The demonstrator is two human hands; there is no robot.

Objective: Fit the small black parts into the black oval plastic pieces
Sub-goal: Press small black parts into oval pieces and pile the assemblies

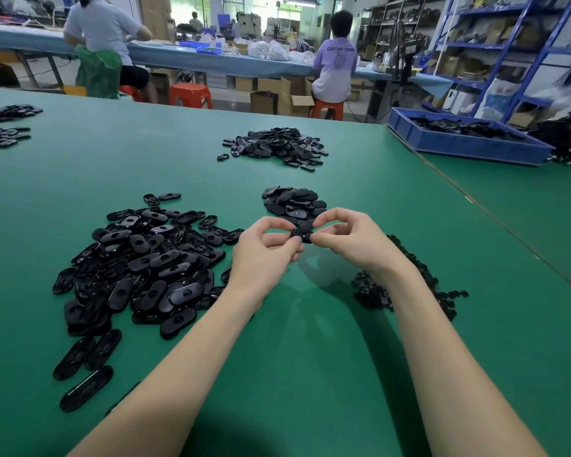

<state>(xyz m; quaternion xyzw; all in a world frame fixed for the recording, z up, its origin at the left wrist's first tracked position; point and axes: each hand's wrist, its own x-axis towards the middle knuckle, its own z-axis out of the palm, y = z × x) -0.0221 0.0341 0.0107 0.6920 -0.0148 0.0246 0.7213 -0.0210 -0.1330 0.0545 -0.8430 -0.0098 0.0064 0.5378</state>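
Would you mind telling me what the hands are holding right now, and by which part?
Both hands, left hand and right hand, pinch one black oval piece between fingertips, one at each end, above the green table.

A factory assembly floor is shown. Heaps of identical black oval plastic pieces [145,262] are spread over a long green worktable [310,357]. Two seated workers [335,61] are seen at another bench, beside blue metal shelving [508,44], cardboard boxes [284,97] and a blue parts crate [465,143].
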